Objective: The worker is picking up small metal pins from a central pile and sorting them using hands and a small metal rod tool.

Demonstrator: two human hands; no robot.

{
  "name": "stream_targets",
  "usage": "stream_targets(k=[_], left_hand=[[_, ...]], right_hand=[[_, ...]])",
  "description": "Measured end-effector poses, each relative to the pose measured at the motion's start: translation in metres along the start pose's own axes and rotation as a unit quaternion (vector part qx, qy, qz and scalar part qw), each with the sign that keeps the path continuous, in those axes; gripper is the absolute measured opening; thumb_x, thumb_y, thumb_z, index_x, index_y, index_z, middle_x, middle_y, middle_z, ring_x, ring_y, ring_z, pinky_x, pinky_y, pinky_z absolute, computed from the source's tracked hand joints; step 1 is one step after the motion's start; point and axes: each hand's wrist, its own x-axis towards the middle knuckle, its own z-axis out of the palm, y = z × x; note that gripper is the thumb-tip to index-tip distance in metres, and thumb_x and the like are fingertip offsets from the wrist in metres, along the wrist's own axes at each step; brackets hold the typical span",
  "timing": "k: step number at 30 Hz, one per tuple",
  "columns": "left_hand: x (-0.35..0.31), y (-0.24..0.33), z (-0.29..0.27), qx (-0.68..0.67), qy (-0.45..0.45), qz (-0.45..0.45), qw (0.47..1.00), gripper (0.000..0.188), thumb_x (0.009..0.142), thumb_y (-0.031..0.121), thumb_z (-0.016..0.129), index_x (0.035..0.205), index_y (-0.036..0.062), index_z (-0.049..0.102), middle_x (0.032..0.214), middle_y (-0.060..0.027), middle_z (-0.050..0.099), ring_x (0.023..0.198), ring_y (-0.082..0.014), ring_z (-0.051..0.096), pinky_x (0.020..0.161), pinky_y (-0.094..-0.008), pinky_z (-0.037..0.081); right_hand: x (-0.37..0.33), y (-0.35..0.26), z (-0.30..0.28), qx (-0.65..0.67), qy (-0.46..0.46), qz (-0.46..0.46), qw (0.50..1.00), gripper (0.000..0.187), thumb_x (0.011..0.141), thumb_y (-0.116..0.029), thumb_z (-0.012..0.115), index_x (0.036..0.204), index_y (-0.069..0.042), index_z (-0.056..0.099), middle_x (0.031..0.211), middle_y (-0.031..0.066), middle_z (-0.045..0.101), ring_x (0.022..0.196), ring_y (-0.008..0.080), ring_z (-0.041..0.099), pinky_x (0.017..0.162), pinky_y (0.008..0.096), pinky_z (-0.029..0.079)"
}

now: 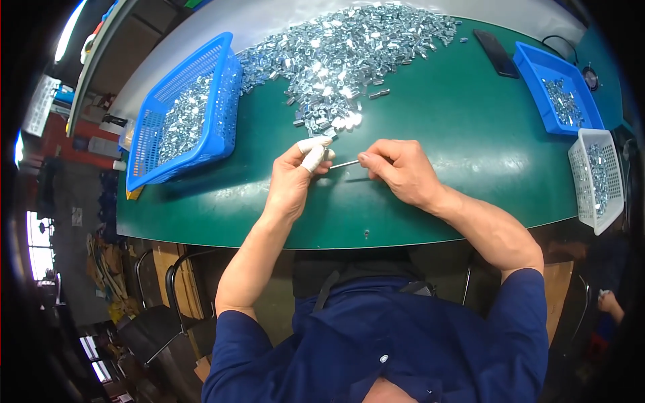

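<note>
From where I stand, the left hand, white wraps on its thumb and finger, has its grip pinched around a small grey metal piece, mostly hidden by the fingers. The right hand grasps a thin, straight, silvery rod whose far-left end meets the left hand's fingers. Both are above the green surface, just near of a heap of shiny metal pieces; a blue basket stands left.

Head-high fisheye view (wide); downward
</note>
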Motion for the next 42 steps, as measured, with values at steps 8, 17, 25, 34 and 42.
stream_targets(k=[8, 17, 25, 34, 42], left_hand=[[-0.009, -0.009, 0.014, -0.140, 0.027, -0.022, 0.990, 0.023, 0.103, 0.018, 0.070, 0.122, 0.0061, 0.067, 0.109, -0.0072, 0.074, 0.096, -0.0157, 0.070, 0.087, -0.0286, 0.055], [-0.021, -0.009, 0.026, -0.151, 0.026, -0.003, 0.988, 0.021, 0.101, 0.014, 0.072, 0.119, 0.0049, 0.066, 0.108, -0.0098, 0.074, 0.095, -0.0180, 0.073, 0.085, -0.0301, 0.058], [-0.021, -0.011, 0.028, -0.009, 0.002, 0.078, 0.997, 0.016, 0.099, 0.003, 0.071, 0.114, 0.0032, 0.066, 0.106, -0.0085, 0.074, 0.096, -0.0158, 0.072, 0.087, -0.0298, 0.058], [-0.023, -0.007, 0.027, 0.072, -0.040, 0.059, 0.995, 0.020, 0.098, 0.003, 0.072, 0.117, -0.0006, 0.068, 0.105, -0.0071, 0.074, 0.096, -0.0145, 0.071, 0.087, -0.0291, 0.058], [-0.019, -0.008, 0.018, 0.080, -0.057, 0.058, 0.993, 0.021, 0.101, 0.011, 0.071, 0.117, -0.0026, 0.070, 0.100, -0.0075, 0.076, 0.090, -0.0133, 0.071, 0.083, -0.0287, 0.057]], right_hand=[[-0.003, -0.005, -0.002, 0.012, 0.040, -0.027, 0.999, 0.026, 0.103, -0.021, 0.069, 0.089, 0.001, 0.073, 0.071, 0.0053, 0.068, 0.063, 0.0105, 0.060, 0.057, 0.0293, 0.046], [-0.002, -0.002, -0.002, -0.019, 0.128, -0.104, 0.986, 0.025, 0.103, -0.019, 0.067, 0.088, 0.001, 0.073, 0.070, 0.0050, 0.067, 0.062, 0.0101, 0.061, 0.055, 0.0274, 0.046], [0.000, -0.002, -0.008, 0.025, 0.008, 0.024, 0.999, 0.041, 0.107, -0.033, 0.062, 0.084, -0.001, 0.073, 0.065, 0.0039, 0.066, 0.058, 0.0091, 0.061, 0.053, 0.0277, 0.047], [-0.002, 0.003, -0.003, 0.072, -0.040, 0.064, 0.995, 0.048, 0.108, -0.039, 0.060, 0.083, 0.000, 0.073, 0.065, 0.0037, 0.066, 0.059, 0.0097, 0.063, 0.054, 0.0273, 0.049], [0.001, 0.005, -0.003, -0.024, 0.025, -0.088, 0.996, 0.026, 0.100, -0.027, 0.070, 0.093, -0.002, 0.074, 0.083, 0.0087, 0.074, 0.072, 0.0155, 0.068, 0.062, 0.0336, 0.052]])
